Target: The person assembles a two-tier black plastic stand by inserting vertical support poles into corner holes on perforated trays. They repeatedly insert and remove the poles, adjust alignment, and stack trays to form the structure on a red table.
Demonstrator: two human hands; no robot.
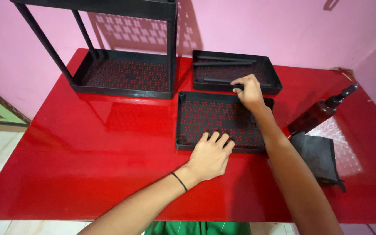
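Note:
A black perforated tray (205, 115) lies flat in the middle of the red table (109, 143). My left hand (211, 155) rests on its near edge, fingers curled over the rim. My right hand (249, 91) reaches past the tray's far edge into a second black tray (270, 69) behind it. Its fingers close on a black rod (218, 80) lying in that tray. Two more black rods (225, 61) lie at the back of the same tray.
A partly built black shelf rack (122, 74) with upright poles stands at the back left against the pink wall. At the right lie a dark pump bottle (323, 111), a black cloth pouch (320, 156) and bubble wrap (347, 143).

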